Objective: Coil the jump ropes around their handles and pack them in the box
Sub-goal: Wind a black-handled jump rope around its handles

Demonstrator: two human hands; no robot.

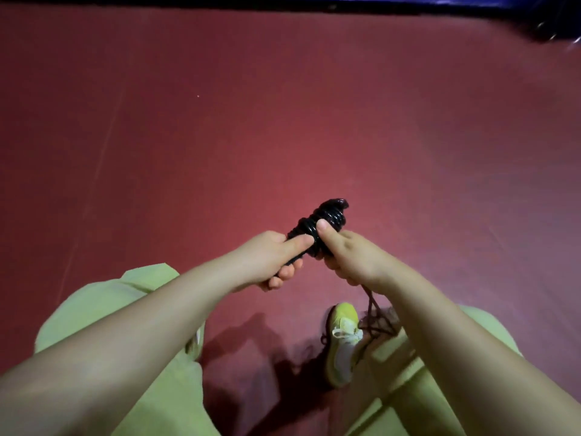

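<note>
A black jump rope [327,217] is wound in tight turns round its handles, forming a thick bundle held out in front of me. My left hand [270,258] grips the near end of the bundle, thumb lying along the coils. My right hand [349,256] grips the bundle from the right, thumb pressed on top of the turns. A loose tail of rope [375,319] hangs from under my right hand down to my right shoe. No box is in view.
Red floor [283,121] stretches ahead, with a dark blue edge [314,0] along the top. My legs in light green trousers [103,309] fill the bottom. A yellow-green shoe [342,338] stands on the floor below my right hand.
</note>
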